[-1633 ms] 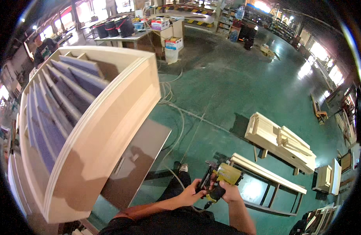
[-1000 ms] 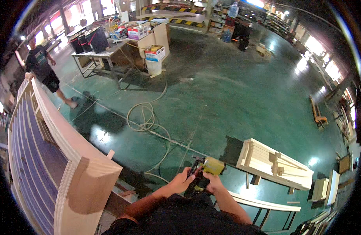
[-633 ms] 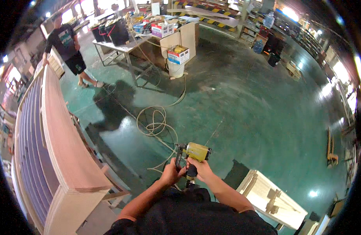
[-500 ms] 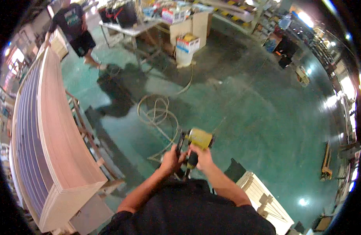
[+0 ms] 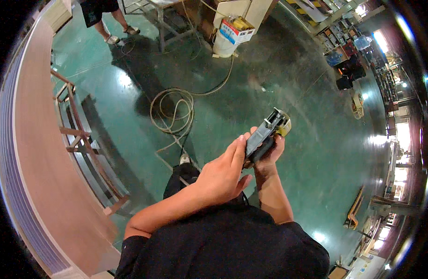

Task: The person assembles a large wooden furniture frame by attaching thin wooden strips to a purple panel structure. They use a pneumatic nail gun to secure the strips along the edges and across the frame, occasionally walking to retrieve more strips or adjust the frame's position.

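A nail gun (image 5: 260, 141) is held in front of my chest, tilted, its long grey magazine facing up and its yellow body mostly hidden behind. My right hand (image 5: 271, 156) is closed around it from the right and below. Against the magazine's left side lies my left hand (image 5: 225, 169), fingers stretched out along it and thumb apart. On the floor ahead, a pale air hose (image 5: 176, 111) lies in loose loops; its link to the tool cannot be seen.
On the left, a long wood-faced panel piece (image 5: 42, 116) stands beside a brown trestle (image 5: 79, 135). A person (image 5: 107, 21) is at the upper left. Ahead, an open carton (image 5: 236, 30) sits on a white bucket (image 5: 223, 46). An orange pallet jack (image 5: 354, 211) is at the right.
The nail gun has turned over, from its yellow body showing to its magazine facing up, and moved up and right. My left hand has gone from gripping to lying flat along the magazine.
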